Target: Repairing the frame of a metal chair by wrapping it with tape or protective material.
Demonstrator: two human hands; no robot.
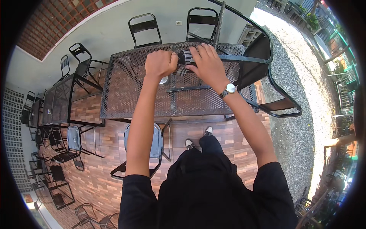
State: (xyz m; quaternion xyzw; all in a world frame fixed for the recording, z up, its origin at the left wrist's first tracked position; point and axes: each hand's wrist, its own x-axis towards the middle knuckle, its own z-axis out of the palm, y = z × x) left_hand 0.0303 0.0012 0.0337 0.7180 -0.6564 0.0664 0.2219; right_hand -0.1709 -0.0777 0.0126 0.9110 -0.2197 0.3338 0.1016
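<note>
A striped grey and black cloth [185, 59] is bunched between my two hands above the mesh tabletop. My left hand [161, 64] is closed in a fist at the cloth's left side, its thumb against the dark folds. My right hand [209, 66] lies over the cloth's right edge, fingers stretched out and thumb apart; its palm side is hidden. A watch circles the right wrist. Beneath that hand runs a metal tube of a black chair [253, 63], which rests tipped on the table's right end. Partly behind my left wrist sits a small whitish round object [164, 80], its kind unclear.
The perforated metal table [129, 97] stands before me. Two black chairs [145, 26] are along the wall behind it. A blue-backed chair [155, 141] stands near my legs. More tables and chairs fill the left side. Gravel [293, 114] borders the tiled floor on the right.
</note>
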